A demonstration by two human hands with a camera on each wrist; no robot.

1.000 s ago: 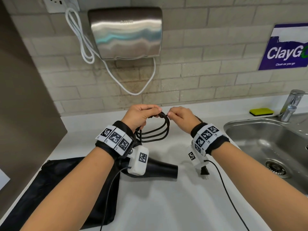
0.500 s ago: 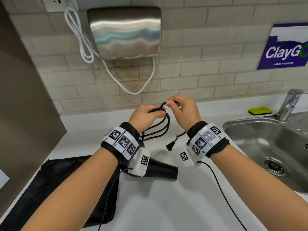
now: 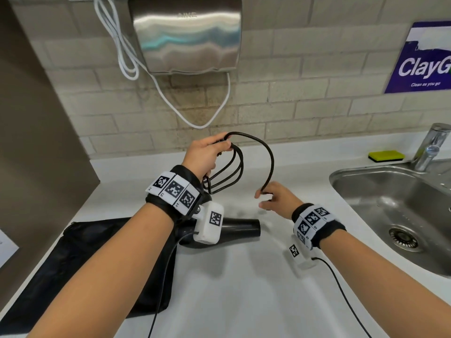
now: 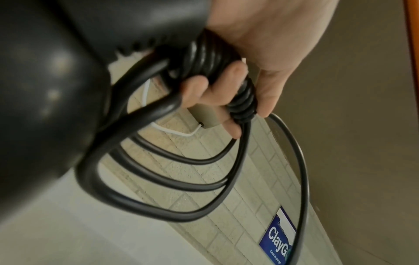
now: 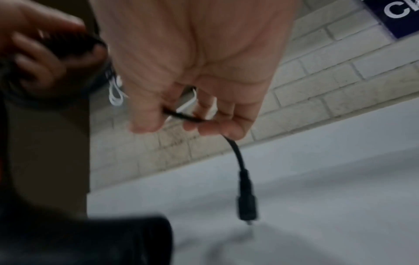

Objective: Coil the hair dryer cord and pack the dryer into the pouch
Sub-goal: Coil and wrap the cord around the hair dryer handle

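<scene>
- The left hand (image 3: 205,156) is held above the hair dryer (image 3: 240,230), its grip clamped on a bundle of black cord (image 3: 228,170) loops; in the left wrist view the fingers (image 4: 197,87) curl round the gathered strands.
- From that bundle one wider loop arcs over to the right hand (image 3: 277,200), which is to the right of the dryer and lower than the left hand.
- The right hand's grip is pinched on the cord near its free end; the plug (image 5: 246,202) dangles below the fingertips (image 5: 229,131), just over the worktop (image 3: 244,289).
- The dryer lies on its side on the worktop, nozzle pointing right.
- The black pouch (image 3: 80,264) lies flat just left of the dryer; what is inside it I cannot tell.
- The steel sink (image 3: 361,181) is well right of the dryer, with a sponge (image 3: 386,156) on the ledge behind its rim.
</scene>
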